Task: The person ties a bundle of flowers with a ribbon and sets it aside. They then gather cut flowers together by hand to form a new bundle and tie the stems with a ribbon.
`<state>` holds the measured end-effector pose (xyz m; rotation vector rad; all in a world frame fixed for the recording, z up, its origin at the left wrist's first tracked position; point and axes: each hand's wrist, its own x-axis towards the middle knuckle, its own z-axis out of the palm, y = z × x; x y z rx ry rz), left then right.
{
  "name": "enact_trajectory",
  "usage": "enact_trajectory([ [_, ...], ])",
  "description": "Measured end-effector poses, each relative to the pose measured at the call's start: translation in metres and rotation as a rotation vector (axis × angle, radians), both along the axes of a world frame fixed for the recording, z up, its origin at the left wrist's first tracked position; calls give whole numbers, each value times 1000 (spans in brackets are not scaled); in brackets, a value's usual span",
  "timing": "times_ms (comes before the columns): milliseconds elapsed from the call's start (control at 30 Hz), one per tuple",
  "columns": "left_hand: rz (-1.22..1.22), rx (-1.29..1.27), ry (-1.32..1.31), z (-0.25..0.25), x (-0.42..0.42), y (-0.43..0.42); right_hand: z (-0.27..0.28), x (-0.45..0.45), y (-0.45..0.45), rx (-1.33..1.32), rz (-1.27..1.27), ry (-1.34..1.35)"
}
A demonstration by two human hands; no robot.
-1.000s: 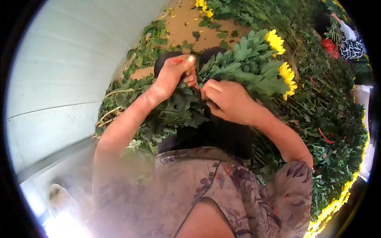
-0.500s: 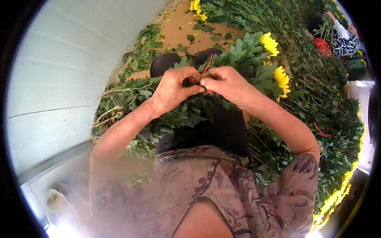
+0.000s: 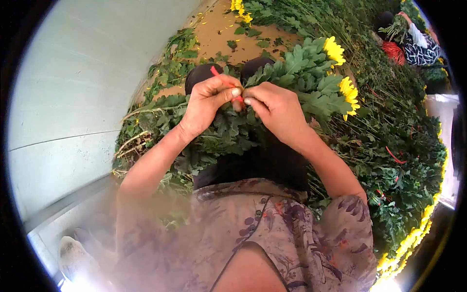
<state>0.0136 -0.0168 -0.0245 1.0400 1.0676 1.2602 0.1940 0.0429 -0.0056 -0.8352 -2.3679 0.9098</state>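
Note:
A bunch of yellow chrysanthemums lies across my lap, its leaves (image 3: 316,95) and open blooms (image 3: 348,96) to the right and its stem ends to the left. A red string (image 3: 220,77) is at the bunch's middle. My left hand (image 3: 206,100) pinches the string between thumb and fingers, one end sticking up past the knuckles. Close beside it, my right hand (image 3: 279,107) is closed, thumb against fingers, just above the leaves. What its fingertips hold is hidden. The two hands almost touch.
Cut stems with leaves (image 3: 379,117) are heaped on the right, edged by yellow blooms (image 3: 413,238). A pale wall (image 3: 73,97) stands close on the left. Loose leaves litter the brown floor (image 3: 214,34). Another person's patterned clothing (image 3: 421,52) and red strings (image 3: 393,52) show at top right.
The red string's free end has swung from between my hands to above my left hand. My right hand has turned and dropped slightly; its elbow has come inward.

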Motion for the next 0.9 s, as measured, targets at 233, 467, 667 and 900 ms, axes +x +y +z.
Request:
enact_trajectory([
  [233, 111, -75, -12, 1, 16, 5, -3, 3, -4, 175, -30, -13],
  [467, 65, -55, 164, 6, 9, 7, -9, 0, 0, 198, -88, -18],
  [667, 246, 555, 910, 7, 24, -11, -6, 0, 11, 157, -5, -57],
  [900, 238, 431, 872, 5, 20, -11, 3, 8, 18, -171, 36, 92],
])
